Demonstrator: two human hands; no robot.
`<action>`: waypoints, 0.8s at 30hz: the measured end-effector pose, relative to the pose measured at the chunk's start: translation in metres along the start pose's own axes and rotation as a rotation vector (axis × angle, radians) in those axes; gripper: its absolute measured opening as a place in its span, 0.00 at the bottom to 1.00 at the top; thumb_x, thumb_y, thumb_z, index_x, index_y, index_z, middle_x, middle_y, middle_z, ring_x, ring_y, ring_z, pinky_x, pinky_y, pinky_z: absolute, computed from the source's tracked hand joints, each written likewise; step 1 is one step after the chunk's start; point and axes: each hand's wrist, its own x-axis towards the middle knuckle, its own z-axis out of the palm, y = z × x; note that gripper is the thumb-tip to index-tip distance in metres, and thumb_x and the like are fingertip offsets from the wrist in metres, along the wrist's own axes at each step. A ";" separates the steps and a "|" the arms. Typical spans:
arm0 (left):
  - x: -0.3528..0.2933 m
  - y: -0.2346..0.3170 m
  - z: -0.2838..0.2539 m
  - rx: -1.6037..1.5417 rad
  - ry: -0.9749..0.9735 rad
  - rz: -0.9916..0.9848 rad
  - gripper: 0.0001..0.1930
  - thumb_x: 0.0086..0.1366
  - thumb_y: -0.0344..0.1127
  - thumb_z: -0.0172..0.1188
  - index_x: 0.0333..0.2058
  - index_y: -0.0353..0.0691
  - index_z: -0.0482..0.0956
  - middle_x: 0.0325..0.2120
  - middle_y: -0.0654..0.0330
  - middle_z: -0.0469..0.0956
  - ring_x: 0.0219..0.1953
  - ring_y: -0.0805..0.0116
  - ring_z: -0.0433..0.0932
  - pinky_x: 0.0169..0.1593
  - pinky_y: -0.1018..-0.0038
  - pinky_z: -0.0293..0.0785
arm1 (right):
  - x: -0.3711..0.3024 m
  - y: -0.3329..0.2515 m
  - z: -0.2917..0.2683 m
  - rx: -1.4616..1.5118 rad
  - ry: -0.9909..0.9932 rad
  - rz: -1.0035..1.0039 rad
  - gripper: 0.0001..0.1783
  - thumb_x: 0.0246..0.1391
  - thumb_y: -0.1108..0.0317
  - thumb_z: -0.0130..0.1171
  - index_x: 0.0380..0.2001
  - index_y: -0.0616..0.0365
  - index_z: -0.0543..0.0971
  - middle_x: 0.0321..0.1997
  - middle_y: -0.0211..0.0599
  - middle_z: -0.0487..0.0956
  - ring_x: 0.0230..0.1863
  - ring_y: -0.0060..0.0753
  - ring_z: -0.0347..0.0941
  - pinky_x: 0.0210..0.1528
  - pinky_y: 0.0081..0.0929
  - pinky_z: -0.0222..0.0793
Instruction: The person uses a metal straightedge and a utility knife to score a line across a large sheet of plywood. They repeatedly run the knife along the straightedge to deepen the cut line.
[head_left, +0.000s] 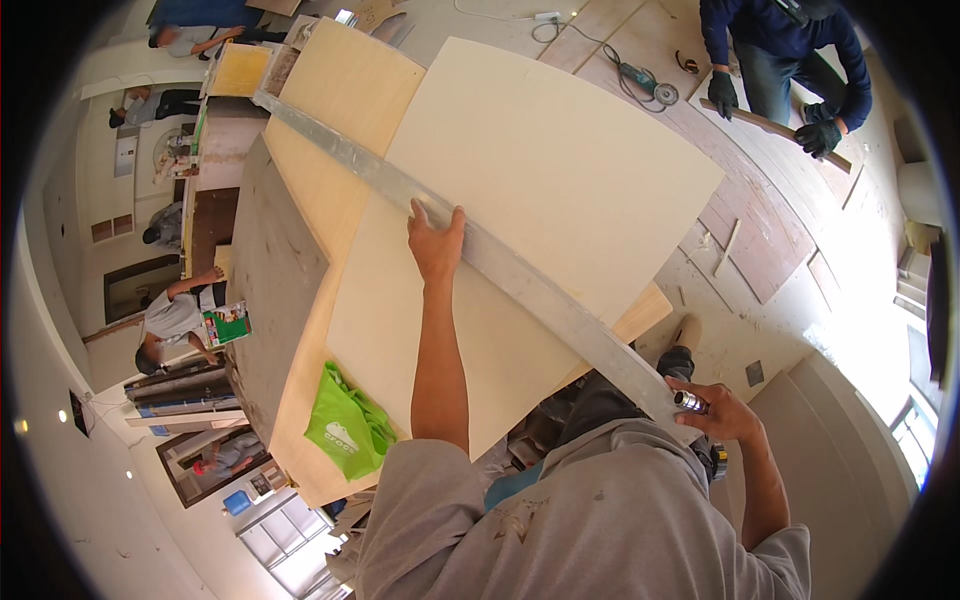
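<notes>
As L hand (436, 245) splayed on grey-metal bar (525, 270) atop smooth cream board (555, 170), R hand (727, 411) clutched shiny cylinder (689, 402); rm floor (715, 325) scrap-strewn.

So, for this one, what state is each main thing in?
Metal straightedge: lying diagonally across the pale sheet
Pale sheet: lying flat
Left hand: fingers spread, on the straightedge
Right hand: closed around a silver cylinder
Green bag: limp, creased
Angle grinder: lying unheld; on or off, cannot tell
Dark strip: held in a co-worker's gloved hands
</notes>
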 end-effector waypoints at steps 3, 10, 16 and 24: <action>0.000 0.000 0.001 -0.012 -0.005 0.012 0.49 0.58 0.54 0.64 0.70 0.32 0.53 0.67 0.32 0.55 0.71 0.41 0.55 0.71 0.60 0.57 | -0.001 -0.007 -0.004 -0.003 -0.025 0.034 0.38 0.55 0.63 0.71 0.67 0.55 0.69 0.26 0.35 0.75 0.30 0.19 0.65 0.38 0.24 0.67; 0.001 -0.002 0.000 -0.026 -0.031 0.024 0.49 0.59 0.54 0.63 0.70 0.31 0.53 0.67 0.31 0.56 0.71 0.41 0.55 0.71 0.60 0.57 | 0.001 0.006 0.003 0.048 0.029 -0.097 0.38 0.55 0.64 0.71 0.67 0.54 0.69 0.23 0.29 0.71 0.26 0.17 0.60 0.32 0.22 0.63; 0.007 -0.001 -0.010 0.036 -0.113 0.025 0.55 0.57 0.61 0.66 0.70 0.30 0.51 0.67 0.31 0.56 0.70 0.40 0.57 0.70 0.60 0.59 | 0.000 0.004 0.001 0.012 0.012 -0.026 0.38 0.54 0.63 0.71 0.67 0.53 0.69 0.27 0.34 0.76 0.28 0.17 0.64 0.36 0.24 0.67; 0.033 -0.021 -0.037 0.262 -0.392 0.062 0.70 0.42 0.70 0.74 0.72 0.32 0.46 0.72 0.36 0.41 0.75 0.41 0.43 0.73 0.52 0.50 | 0.001 0.001 0.000 -0.042 0.018 -0.015 0.37 0.54 0.60 0.71 0.66 0.52 0.71 0.19 0.35 0.67 0.22 0.23 0.62 0.30 0.27 0.64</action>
